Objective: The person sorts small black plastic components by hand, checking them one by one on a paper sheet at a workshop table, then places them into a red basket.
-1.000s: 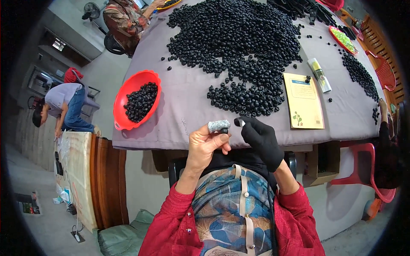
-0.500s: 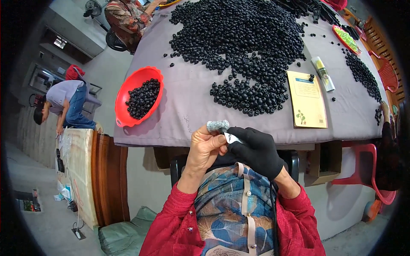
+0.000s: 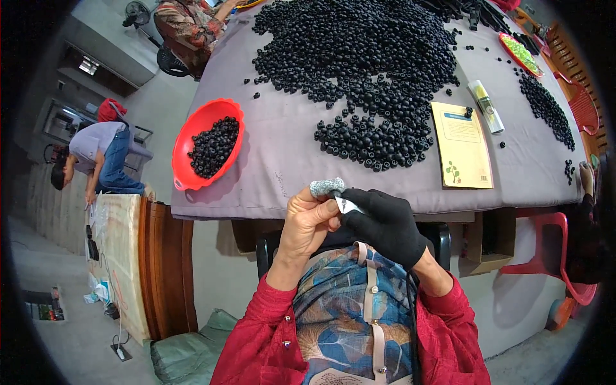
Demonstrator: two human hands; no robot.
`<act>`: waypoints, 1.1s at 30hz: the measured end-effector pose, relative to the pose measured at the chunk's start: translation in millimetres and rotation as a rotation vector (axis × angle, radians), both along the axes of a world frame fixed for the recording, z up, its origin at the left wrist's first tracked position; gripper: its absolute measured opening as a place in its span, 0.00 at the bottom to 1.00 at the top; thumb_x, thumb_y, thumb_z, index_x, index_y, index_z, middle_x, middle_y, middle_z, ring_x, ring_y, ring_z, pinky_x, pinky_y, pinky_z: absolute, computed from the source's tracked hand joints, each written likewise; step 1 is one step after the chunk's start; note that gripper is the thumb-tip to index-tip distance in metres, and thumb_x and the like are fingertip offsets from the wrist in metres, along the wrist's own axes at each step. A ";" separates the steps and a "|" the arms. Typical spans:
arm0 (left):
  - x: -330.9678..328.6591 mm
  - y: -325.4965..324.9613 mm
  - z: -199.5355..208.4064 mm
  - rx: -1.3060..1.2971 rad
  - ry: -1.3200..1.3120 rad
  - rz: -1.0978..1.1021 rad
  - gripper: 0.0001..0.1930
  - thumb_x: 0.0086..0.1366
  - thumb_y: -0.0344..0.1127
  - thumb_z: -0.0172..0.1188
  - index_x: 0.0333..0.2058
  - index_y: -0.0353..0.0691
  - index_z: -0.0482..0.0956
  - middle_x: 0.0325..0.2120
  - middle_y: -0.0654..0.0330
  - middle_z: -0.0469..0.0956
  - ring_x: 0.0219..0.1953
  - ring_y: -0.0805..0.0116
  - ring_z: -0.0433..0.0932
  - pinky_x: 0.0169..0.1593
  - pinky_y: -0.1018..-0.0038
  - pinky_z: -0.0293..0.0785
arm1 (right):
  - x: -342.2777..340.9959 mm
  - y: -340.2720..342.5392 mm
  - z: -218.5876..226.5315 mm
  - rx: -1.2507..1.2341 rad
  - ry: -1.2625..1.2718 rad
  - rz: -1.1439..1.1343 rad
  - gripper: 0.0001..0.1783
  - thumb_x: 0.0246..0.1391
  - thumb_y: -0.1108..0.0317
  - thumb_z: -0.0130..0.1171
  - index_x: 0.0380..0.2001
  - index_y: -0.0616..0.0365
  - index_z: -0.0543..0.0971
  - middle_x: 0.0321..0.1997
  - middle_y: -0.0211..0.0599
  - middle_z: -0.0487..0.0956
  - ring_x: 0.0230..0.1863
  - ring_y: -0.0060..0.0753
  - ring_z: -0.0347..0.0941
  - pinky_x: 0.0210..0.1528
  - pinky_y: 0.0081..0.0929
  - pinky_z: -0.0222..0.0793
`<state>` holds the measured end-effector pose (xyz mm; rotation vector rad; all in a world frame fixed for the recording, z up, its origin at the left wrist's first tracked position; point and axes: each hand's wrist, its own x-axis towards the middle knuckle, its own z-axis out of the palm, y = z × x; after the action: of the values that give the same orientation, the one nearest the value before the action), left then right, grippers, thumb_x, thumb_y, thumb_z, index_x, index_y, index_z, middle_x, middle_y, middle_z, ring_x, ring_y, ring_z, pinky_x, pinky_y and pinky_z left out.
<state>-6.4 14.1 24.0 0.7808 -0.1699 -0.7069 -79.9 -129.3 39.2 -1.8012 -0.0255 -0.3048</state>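
Observation:
My left hand (image 3: pixel 307 221) is bare apart from a grey knitted sleeve (image 3: pixel 327 187) over one fingertip. Its thumb and finger are pinched together in front of the table edge. Against them presses my right hand (image 3: pixel 388 224), in a black glove, fingers closed. A small white triangular patch (image 3: pixel 346 206) with dark marks shows at the gloved fingertips. Whatever sits between the fingers is too small and covered to make out. Just beyond my hands, small black bead-like pieces (image 3: pixel 375 142) lie loose on the grey cloth, the near end of a large heap.
A red scalloped bowl (image 3: pixel 182 157) of black pieces stands left. To the right lie a yellow booklet (image 3: pixel 463 160) and a clear-and-white tube (image 3: pixel 486 106). A red-rimmed tray (image 3: pixel 521 56) is farther right. Other people sit at the far left and right edges; one bends over a side table (image 3: pixel 122 224).
My hands keep the same pinch at the same spot. At the right edge, another person's hand has drawn back slightly from the black pieces. The view has shifted a little.

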 end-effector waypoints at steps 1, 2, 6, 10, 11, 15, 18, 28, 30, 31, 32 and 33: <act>-0.3 -0.2 0.7 0.002 0.002 0.005 0.11 0.55 0.24 0.56 0.38 0.38 0.75 0.26 0.62 0.76 0.19 0.79 0.71 0.21 0.88 0.66 | 0.1 0.4 -0.7 0.013 0.002 -0.003 0.17 0.44 0.69 0.59 0.41 0.55 0.75 0.27 0.38 0.75 0.26 0.31 0.73 0.29 0.23 0.68; -0.2 -0.1 0.9 0.003 0.002 0.005 0.11 0.55 0.24 0.56 0.38 0.38 0.75 0.26 0.62 0.76 0.19 0.79 0.71 0.21 0.88 0.66 | 0.1 0.6 -1.5 0.013 0.003 -0.004 0.17 0.44 0.69 0.59 0.41 0.55 0.75 0.27 0.38 0.75 0.26 0.31 0.73 0.29 0.23 0.68; -0.1 -0.5 2.1 -0.007 0.004 0.002 0.11 0.55 0.24 0.56 0.39 0.38 0.75 0.27 0.62 0.75 0.21 0.80 0.71 0.22 0.88 0.67 | 0.0 1.3 -1.8 0.019 0.023 -0.010 0.17 0.44 0.69 0.59 0.41 0.55 0.75 0.27 0.38 0.75 0.25 0.30 0.73 0.28 0.23 0.67; 0.4 0.2 0.5 -0.022 -0.011 -0.006 0.11 0.55 0.23 0.55 0.39 0.37 0.75 0.28 0.61 0.76 0.22 0.80 0.71 0.24 0.87 0.68 | 0.4 0.5 -1.4 -0.017 0.029 -0.010 0.17 0.44 0.69 0.59 0.42 0.55 0.75 0.26 0.38 0.75 0.25 0.29 0.73 0.28 0.23 0.67; 0.3 0.2 0.5 -0.021 -0.010 -0.006 0.11 0.55 0.23 0.55 0.39 0.37 0.75 0.28 0.61 0.76 0.22 0.80 0.71 0.24 0.87 0.68 | 0.4 0.5 -2.2 -0.017 0.029 -0.010 0.17 0.44 0.69 0.59 0.42 0.55 0.75 0.26 0.38 0.75 0.25 0.29 0.73 0.28 0.23 0.67; 0.1 1.0 -0.1 0.011 -0.020 0.007 0.11 0.55 0.24 0.55 0.39 0.37 0.75 0.26 0.61 0.76 0.21 0.79 0.71 0.23 0.86 0.67 | 0.8 0.4 -5.1 -0.002 0.010 -0.013 0.17 0.44 0.68 0.59 0.42 0.55 0.74 0.25 0.38 0.74 0.24 0.30 0.72 0.28 0.23 0.67; -0.9 0.9 0.5 0.031 -0.045 0.011 0.11 0.56 0.25 0.55 0.39 0.36 0.75 0.25 0.61 0.76 0.20 0.79 0.71 0.23 0.86 0.66 | 0.2 -0.7 -0.5 0.008 0.010 -0.006 0.18 0.45 0.68 0.59 0.42 0.55 0.74 0.25 0.38 0.74 0.25 0.30 0.72 0.28 0.23 0.67; -6.9 -1.6 7.6 0.028 -0.055 0.050 0.10 0.56 0.25 0.55 0.39 0.35 0.75 0.24 0.61 0.76 0.20 0.80 0.70 0.24 0.87 0.67 | -0.3 -0.3 -0.1 -0.028 -0.045 -0.013 0.16 0.44 0.67 0.59 0.40 0.55 0.75 0.26 0.39 0.75 0.26 0.34 0.73 0.28 0.25 0.67; -7.4 -1.6 8.1 0.027 -0.051 0.048 0.10 0.56 0.25 0.55 0.39 0.35 0.75 0.25 0.61 0.76 0.20 0.80 0.70 0.24 0.87 0.67 | -0.5 -1.1 1.5 -0.024 -0.026 -0.004 0.17 0.44 0.67 0.59 0.40 0.54 0.75 0.26 0.39 0.75 0.25 0.34 0.73 0.28 0.25 0.67; -7.4 -1.6 8.0 0.025 -0.046 0.046 0.10 0.56 0.25 0.55 0.39 0.35 0.75 0.25 0.61 0.76 0.20 0.80 0.69 0.25 0.87 0.67 | -0.7 -1.7 2.3 -0.020 -0.008 0.004 0.17 0.44 0.67 0.60 0.41 0.54 0.75 0.26 0.39 0.75 0.25 0.34 0.73 0.28 0.25 0.67; -7.1 -1.5 7.9 0.025 -0.046 0.046 0.10 0.56 0.25 0.55 0.39 0.35 0.75 0.25 0.61 0.76 0.20 0.80 0.69 0.25 0.87 0.67 | -0.7 -2.2 2.9 -0.019 -0.007 0.004 0.17 0.44 0.67 0.60 0.41 0.54 0.75 0.26 0.39 0.75 0.25 0.34 0.73 0.28 0.25 0.67; -7.0 -1.0 8.2 0.025 -0.051 0.037 0.10 0.56 0.25 0.55 0.38 0.35 0.75 0.25 0.61 0.75 0.21 0.80 0.69 0.25 0.87 0.67 | -1.1 -2.7 3.7 -0.020 0.002 0.010 0.17 0.44 0.67 0.60 0.41 0.54 0.75 0.26 0.39 0.75 0.25 0.34 0.73 0.28 0.25 0.67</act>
<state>-13.4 13.2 32.2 0.8247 -0.1930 -0.6555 -81.0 -132.0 42.8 -1.8205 -0.0357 -0.2967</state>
